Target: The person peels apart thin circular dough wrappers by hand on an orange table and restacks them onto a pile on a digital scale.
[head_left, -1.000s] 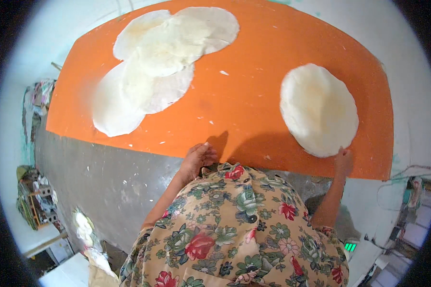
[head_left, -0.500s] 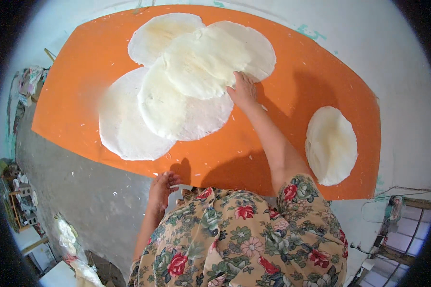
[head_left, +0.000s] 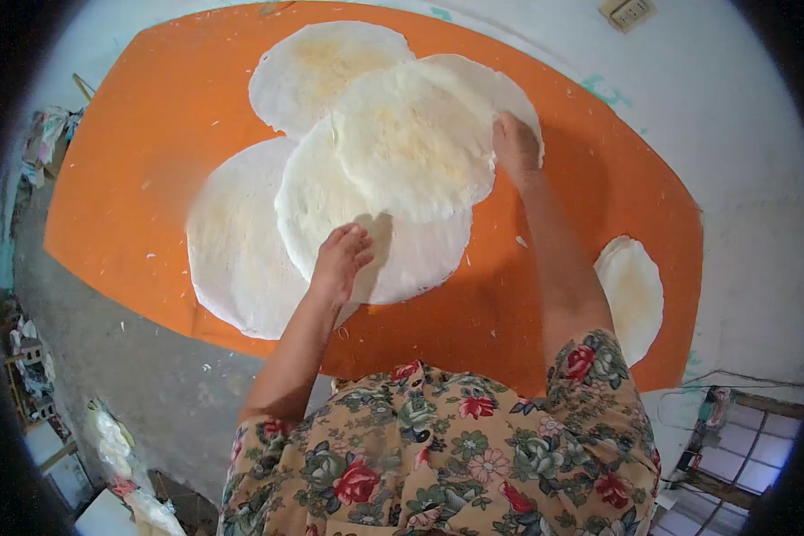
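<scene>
Several thin, round, whitish sheets, like large flatbreads, overlap on the orange tabletop (head_left: 134, 179). The top sheet (head_left: 411, 143) has a pale yellow middle and lies spread across its neighbours. At its right edge, my right hand (head_left: 514, 143) is closed, fingers curled under and partly hidden, seemingly pinching the rim. My left hand (head_left: 339, 263) is over the lower middle sheet (head_left: 317, 201), fingers loosely bent and apart, holding nothing; its shadow falls beside it. A left sheet (head_left: 241, 241) and a far sheet (head_left: 326, 71) show from underneath the overlap.
Another whitish round piece (head_left: 632, 299) lies apart near the table's right end. Small white scraps dot the tabletop. A grey floor (head_left: 152, 357) borders the near left edge. White walls rise behind and to the right, with a socket (head_left: 630, 12) at the back.
My left hand has come up from the table's near edge to over the sheets. My right hand has moved right, and the top sheet now lies flatter and rounder.
</scene>
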Action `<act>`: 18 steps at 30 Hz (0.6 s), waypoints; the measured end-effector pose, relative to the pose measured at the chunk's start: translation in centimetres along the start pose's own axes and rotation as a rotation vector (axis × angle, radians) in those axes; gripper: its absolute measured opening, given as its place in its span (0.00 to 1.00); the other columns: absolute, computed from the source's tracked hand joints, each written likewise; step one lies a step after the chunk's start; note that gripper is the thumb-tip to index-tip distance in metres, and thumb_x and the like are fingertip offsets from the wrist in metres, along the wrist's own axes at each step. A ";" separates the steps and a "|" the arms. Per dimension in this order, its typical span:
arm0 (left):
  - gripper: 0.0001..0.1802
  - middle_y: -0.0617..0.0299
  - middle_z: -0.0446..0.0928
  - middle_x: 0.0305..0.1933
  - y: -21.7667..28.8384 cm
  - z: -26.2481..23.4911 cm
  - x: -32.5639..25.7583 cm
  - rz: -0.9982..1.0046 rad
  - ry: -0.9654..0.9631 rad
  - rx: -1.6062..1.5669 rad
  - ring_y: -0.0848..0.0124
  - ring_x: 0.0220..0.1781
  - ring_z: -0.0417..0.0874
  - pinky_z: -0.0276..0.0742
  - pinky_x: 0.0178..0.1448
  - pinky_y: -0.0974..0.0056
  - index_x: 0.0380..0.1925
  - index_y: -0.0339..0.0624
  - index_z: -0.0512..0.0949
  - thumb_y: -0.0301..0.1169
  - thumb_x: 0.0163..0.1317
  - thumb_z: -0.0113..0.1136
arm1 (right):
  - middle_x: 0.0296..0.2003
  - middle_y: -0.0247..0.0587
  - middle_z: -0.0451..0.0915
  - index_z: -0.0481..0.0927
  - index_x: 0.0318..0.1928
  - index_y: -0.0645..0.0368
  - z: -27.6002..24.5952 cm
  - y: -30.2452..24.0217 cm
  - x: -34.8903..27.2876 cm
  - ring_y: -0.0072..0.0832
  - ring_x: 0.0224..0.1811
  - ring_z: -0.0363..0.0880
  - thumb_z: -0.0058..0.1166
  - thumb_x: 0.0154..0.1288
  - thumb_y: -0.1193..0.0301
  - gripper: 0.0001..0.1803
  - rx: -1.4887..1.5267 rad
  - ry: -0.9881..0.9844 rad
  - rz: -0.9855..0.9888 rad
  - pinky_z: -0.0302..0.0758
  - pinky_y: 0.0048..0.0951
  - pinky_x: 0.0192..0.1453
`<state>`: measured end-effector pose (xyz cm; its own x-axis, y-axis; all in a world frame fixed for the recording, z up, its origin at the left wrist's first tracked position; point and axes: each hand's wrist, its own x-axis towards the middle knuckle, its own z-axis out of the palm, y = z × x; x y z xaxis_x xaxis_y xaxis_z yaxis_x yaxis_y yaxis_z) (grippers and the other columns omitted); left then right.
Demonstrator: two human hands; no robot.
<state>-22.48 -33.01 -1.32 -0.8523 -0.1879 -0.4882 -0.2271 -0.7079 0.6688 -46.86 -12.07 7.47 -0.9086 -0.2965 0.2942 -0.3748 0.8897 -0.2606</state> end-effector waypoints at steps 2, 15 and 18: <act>0.17 0.60 0.73 0.35 0.1 1.9 3.5 0.019 0.044 0.043 0.67 0.39 0.76 0.72 0.40 0.66 0.46 0.37 0.67 0.35 0.61 0.52 | 0.32 0.50 0.78 0.74 0.36 0.58 -2.2 -2.7 0.0 0.50 0.35 0.76 0.40 0.60 0.69 0.10 0.024 0.085 -0.135 0.71 0.47 0.39; 0.06 0.58 0.71 0.22 1.5 3.3 8.6 -0.066 0.130 0.029 0.68 0.21 0.76 0.75 0.24 0.67 0.23 0.39 0.69 0.27 0.58 0.50 | 0.43 0.45 0.73 0.72 0.38 0.62 8.8 -8.3 -9.5 0.41 0.47 0.72 0.46 0.51 0.76 0.11 -0.036 -0.218 -0.333 0.70 0.41 0.45; 0.06 0.57 0.71 0.22 1.4 3.5 8.7 -0.087 0.111 -0.041 0.67 0.22 0.77 0.76 0.24 0.67 0.23 0.39 0.68 0.27 0.58 0.49 | 0.49 0.48 0.71 0.69 0.46 0.62 7.9 -8.8 -10.0 0.42 0.52 0.69 0.47 0.52 0.75 0.18 -0.001 -0.235 -0.335 0.67 0.43 0.51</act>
<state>-31.86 -33.26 -2.61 -0.7725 -0.1967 -0.6037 -0.2765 -0.7516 0.5988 -35.88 -19.71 -0.46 -0.7537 -0.6412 0.1442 -0.6571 0.7306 -0.1854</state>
